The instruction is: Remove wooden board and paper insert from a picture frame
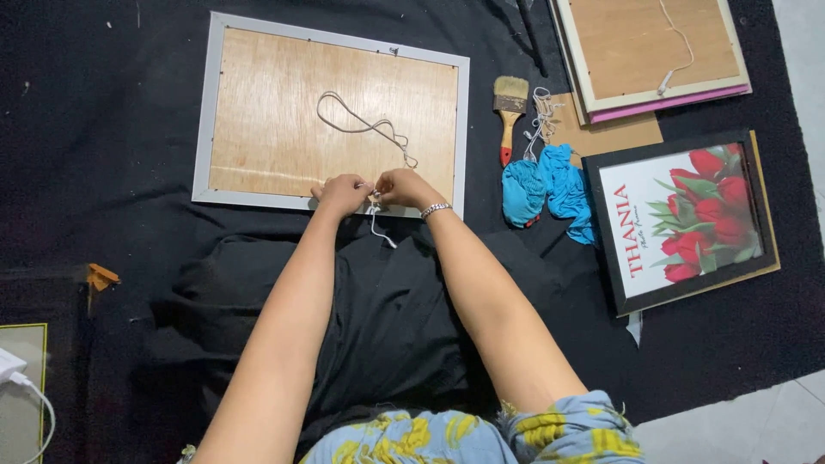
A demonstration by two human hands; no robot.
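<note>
String [365, 127], thin and white, is lying looped on the one face-down frame [258, 112]; you are pinching its end at the frame's near edge with left hand [342, 192] and right hand [404, 186]. Right of that frame: one paintbrush [510, 112], two blue cloths [546, 191], one tulip picture [683, 215].

Fingertips of the left hand [342, 194] and the right hand [404, 186] curled under and out of sight, so the exact grip on the white string [371, 129] impossible to tell, likewise any knot, too small between the hands at the near edge of the grey frame [206, 112]. Cut off by the top edge: the stacked frames [662, 90] at the far right corner of the black cloth [103, 198]. Cut off by the left edge: a white charger [10, 365], and partly hidden under the red-flower picture [679, 219], a brown board [767, 215].
</note>
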